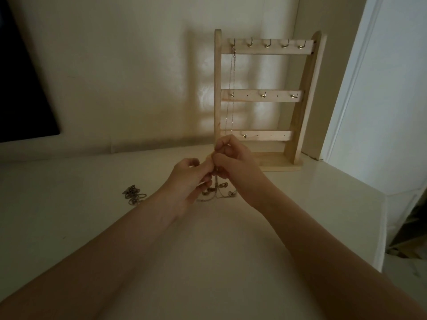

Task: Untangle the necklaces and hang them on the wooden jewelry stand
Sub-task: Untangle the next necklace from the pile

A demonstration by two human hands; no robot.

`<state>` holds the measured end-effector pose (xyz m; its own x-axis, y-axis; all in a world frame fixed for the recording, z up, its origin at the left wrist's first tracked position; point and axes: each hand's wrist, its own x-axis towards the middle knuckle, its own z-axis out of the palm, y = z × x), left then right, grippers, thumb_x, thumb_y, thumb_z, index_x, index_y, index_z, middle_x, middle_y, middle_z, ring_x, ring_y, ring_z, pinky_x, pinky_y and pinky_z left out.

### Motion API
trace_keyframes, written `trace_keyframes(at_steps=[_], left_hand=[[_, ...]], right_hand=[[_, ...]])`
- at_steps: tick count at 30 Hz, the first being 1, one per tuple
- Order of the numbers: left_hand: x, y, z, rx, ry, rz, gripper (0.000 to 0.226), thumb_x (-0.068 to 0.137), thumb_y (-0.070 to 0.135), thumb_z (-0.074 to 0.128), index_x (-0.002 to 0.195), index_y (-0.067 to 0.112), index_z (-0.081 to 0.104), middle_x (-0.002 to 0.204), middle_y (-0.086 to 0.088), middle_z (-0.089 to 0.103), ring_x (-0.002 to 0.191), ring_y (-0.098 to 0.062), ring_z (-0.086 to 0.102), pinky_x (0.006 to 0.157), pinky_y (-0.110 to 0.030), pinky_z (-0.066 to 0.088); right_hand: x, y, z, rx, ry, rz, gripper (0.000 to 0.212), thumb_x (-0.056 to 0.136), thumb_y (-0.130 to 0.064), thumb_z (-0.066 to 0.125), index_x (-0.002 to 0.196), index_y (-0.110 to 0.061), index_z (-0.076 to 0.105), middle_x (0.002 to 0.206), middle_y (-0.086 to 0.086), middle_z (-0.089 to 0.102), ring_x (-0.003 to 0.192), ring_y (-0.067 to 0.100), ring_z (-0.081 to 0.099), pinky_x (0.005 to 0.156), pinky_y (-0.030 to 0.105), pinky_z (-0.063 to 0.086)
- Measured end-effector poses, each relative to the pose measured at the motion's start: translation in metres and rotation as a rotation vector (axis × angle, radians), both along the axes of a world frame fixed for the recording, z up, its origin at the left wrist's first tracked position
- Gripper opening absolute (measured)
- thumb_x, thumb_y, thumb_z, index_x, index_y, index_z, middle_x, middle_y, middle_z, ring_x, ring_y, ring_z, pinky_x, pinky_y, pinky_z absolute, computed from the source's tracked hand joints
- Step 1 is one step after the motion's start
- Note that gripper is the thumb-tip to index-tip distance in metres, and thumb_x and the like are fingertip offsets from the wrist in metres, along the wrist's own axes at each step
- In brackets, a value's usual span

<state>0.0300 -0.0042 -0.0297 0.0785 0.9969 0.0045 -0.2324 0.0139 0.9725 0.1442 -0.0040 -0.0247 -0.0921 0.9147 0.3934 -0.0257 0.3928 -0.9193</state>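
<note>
Both forearms come up from the bottom edge over the pale table (69, 227), meeting mid-frame. Wooden jewelry stand (268, 95) is upright at upper right, three rungs with small hooks, one thin chain (233, 88) hanging straight down from the top-left hook. Left hand (189, 179) and right hand (233, 162) both pinch the tangled necklaces (217, 190), strands dangling vertically to the tabletop. Another little chain heap (134, 194) lies left of them.

Dim, warm and soft, perhaps lit from the right; wide-angle bending at edges, faint shadows behind.
</note>
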Motion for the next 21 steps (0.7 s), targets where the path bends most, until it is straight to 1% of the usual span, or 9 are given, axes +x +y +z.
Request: trace_keyframes(at_steps=[2,5,7,10,13,15,17,19,21], left_hand=[[0.003,-0.002,-0.001,-0.003,-0.019,-0.024,0.025,0.085,0.005,0.057,0.105,0.005,0.043,0.077,-0.009,0.054,0.059,-0.012,0.044,0.045,-0.015,0.044],[0.004,-0.003,0.001,0.017,0.016,-0.01,0.026,0.085,0.006,0.057,0.107,0.007,0.043,0.073,-0.006,0.054,0.058,-0.011,0.045,0.045,-0.014,0.044],[0.002,-0.003,0.004,0.014,-0.003,0.007,0.025,0.084,0.007,0.059,0.105,0.008,0.045,0.068,-0.002,0.054,0.057,-0.008,0.047,0.046,-0.013,0.044],[-0.002,-0.002,0.006,-0.004,-0.049,0.01,0.018,0.082,0.005,0.057,0.097,0.007,0.047,0.062,0.002,0.052,0.055,-0.004,0.048,0.054,-0.015,0.046],[-0.003,-0.003,0.007,-0.038,-0.072,0.011,0.007,0.084,0.004,0.055,0.088,0.008,0.05,0.057,0.003,0.053,0.054,-0.004,0.048,0.055,-0.016,0.046],[-0.004,-0.002,0.008,-0.049,-0.073,0.018,0.009,0.084,0.004,0.054,0.078,0.01,0.05,0.055,0.004,0.053,0.055,-0.005,0.048,0.053,-0.015,0.046],[-0.005,-0.001,0.007,-0.046,-0.049,0.027,0.014,0.084,0.004,0.054,0.073,0.011,0.049,0.052,0.004,0.053,0.055,-0.006,0.048,0.052,-0.015,0.046],[-0.005,0.0,0.005,-0.048,-0.017,0.04,0.01,0.085,0.006,0.054,0.077,0.011,0.05,0.054,0.004,0.053,0.053,-0.006,0.049,0.052,-0.015,0.045],[-0.003,-0.001,0.003,-0.055,-0.008,0.036,0.006,0.086,0.009,0.056,0.083,0.011,0.051,0.058,0.003,0.053,0.048,-0.004,0.05,0.052,-0.016,0.044]], right_hand=[[-0.002,0.001,-0.003,-0.071,0.13,0.015,0.024,0.08,0.009,0.05,0.077,-0.014,0.045,0.068,0.007,0.044,0.059,0.019,0.04,0.056,0.032,0.033],[-0.003,0.0,-0.004,-0.121,0.14,-0.02,0.021,0.081,0.006,0.052,0.084,-0.013,0.043,0.069,0.009,0.046,0.061,0.021,0.041,0.057,0.032,0.034],[-0.001,0.0,-0.002,-0.132,0.092,-0.028,0.021,0.081,0.002,0.055,0.089,-0.013,0.043,0.072,0.01,0.049,0.066,0.022,0.041,0.058,0.03,0.035],[0.002,-0.001,0.002,-0.125,0.003,-0.029,0.019,0.082,-0.002,0.058,0.089,-0.013,0.044,0.074,0.01,0.05,0.063,0.017,0.04,0.054,0.026,0.034],[0.002,-0.005,0.006,-0.05,-0.176,-0.057,0.021,0.08,-0.003,0.062,0.088,-0.014,0.046,0.07,0.007,0.054,0.059,0.015,0.043,0.054,0.025,0.035],[0.001,-0.007,0.008,0.006,-0.305,-0.088,0.022,0.078,-0.003,0.064,0.09,-0.013,0.048,0.067,0.001,0.058,0.051,0.009,0.045,0.05,0.02,0.037],[0.002,-0.007,0.01,0.058,-0.379,-0.097,0.023,0.077,-0.002,0.064,0.089,-0.014,0.048,0.069,0.001,0.058,0.051,0.007,0.046,0.049,0.019,0.039],[0.002,-0.006,0.01,0.091,-0.402,-0.088,0.024,0.077,-0.001,0.064,0.089,-0.013,0.047,0.072,0.004,0.059,0.057,0.01,0.048,0.054,0.021,0.041],[0.001,-0.006,0.008,0.115,-0.36,-0.106,0.024,0.077,0.0,0.064,0.09,-0.011,0.048,0.073,0.005,0.059,0.06,0.01,0.05,0.057,0.019,0.042]])
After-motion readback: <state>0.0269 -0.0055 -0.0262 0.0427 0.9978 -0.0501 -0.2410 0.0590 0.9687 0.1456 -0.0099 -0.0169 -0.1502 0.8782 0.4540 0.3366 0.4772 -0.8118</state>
